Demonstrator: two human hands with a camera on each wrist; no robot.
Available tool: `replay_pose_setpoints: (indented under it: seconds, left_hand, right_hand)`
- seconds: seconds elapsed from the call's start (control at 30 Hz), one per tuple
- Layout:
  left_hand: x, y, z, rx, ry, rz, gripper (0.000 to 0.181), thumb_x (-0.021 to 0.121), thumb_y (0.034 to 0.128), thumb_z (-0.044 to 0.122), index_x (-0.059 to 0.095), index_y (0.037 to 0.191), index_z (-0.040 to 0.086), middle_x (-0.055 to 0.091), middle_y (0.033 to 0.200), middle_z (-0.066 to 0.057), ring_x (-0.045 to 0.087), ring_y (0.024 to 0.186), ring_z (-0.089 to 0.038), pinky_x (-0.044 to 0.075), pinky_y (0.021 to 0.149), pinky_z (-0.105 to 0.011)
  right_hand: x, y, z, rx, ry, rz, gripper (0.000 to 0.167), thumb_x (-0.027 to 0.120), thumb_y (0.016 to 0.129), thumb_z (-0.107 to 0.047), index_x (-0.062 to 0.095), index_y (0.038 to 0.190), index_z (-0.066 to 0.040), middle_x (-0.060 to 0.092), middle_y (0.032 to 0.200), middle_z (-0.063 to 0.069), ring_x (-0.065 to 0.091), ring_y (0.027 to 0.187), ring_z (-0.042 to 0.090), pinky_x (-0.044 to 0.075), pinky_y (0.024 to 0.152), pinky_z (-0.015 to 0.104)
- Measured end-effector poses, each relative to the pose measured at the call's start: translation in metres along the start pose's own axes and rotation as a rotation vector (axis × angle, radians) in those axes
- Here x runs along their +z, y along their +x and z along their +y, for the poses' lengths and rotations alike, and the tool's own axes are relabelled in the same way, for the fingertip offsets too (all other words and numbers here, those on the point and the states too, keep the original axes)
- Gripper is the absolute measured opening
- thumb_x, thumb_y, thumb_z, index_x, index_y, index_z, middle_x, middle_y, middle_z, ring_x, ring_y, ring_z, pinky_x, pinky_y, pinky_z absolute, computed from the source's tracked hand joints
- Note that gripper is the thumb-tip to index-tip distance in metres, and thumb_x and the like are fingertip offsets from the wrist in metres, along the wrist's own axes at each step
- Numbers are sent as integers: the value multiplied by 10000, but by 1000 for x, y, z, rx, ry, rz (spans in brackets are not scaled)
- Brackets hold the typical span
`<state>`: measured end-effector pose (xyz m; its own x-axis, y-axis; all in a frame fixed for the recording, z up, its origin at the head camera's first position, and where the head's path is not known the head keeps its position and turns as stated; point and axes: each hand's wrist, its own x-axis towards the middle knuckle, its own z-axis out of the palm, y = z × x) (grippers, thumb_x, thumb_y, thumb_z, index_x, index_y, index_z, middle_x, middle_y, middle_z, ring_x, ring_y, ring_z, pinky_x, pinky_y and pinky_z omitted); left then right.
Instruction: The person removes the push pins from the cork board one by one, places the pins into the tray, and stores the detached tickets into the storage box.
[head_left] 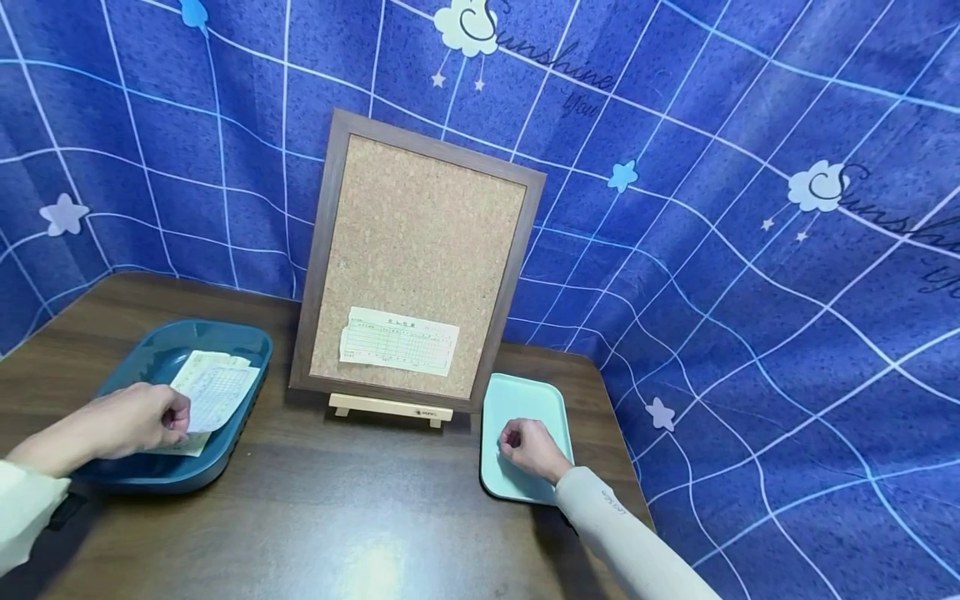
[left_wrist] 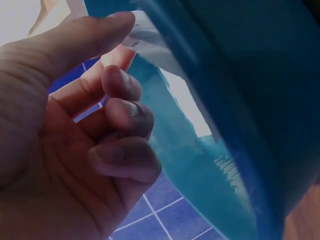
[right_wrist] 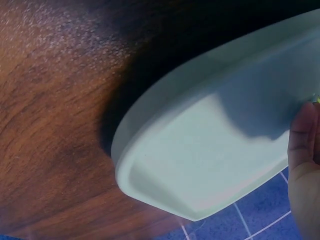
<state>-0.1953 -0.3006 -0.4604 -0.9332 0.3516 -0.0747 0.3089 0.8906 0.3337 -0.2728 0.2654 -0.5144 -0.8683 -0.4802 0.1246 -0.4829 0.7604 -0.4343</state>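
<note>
My left hand point(head_left: 138, 421) is over the dark blue plastic basin point(head_left: 202, 477), pinching the edge of a printed paper slip point(head_left: 219, 398) between thumb and forefinger. In the left wrist view the other fingers of that hand curl loosely below the pinch. More pale paper lies under the slip. At the right, my right hand point(head_left: 534, 450) reaches into a pale green tray point(head_left: 527, 398), with thumb and fingertips together. A tiny yellow-green thing point(right_wrist: 318, 100) shows at those fingertips in the right wrist view, too cut off to name.
Between the two containers a framed cork board point(head_left: 431, 225) leans on a small wooden stand point(head_left: 390, 407). One printed form point(head_left: 399, 342) is on the board's lower part. A blue patterned curtain point(head_left: 675, 167) hangs behind and to the right of the brown table point(head_left: 337, 508).
</note>
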Motion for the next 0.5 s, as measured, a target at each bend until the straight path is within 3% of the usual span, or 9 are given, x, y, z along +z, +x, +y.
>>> replay_pose_setpoints:
  seconds: [0.3, 0.5]
  left_hand:
    - [3, -1, -2, 18, -62, -54, 223, 756, 770, 159, 559, 682, 215, 448, 629, 98, 415, 583, -70, 315, 543, -254]
    - [1, 1, -2, -5, -101, -59, 156, 690, 846, 191, 587, 729, 184, 455, 634, 73, 425, 566, -82, 317, 506, -244]
  right_hand:
    - [1, 1, 2, -21, -7, -17, 119, 681, 757, -15, 611, 715, -101, 531, 635, -93, 493, 583, 30, 431, 550, 210]
    - [-2, 4, -1, -6, -16, -39, 130, 681, 760, -5, 608, 706, -98, 535, 627, -80, 487, 578, 34, 424, 552, 217]
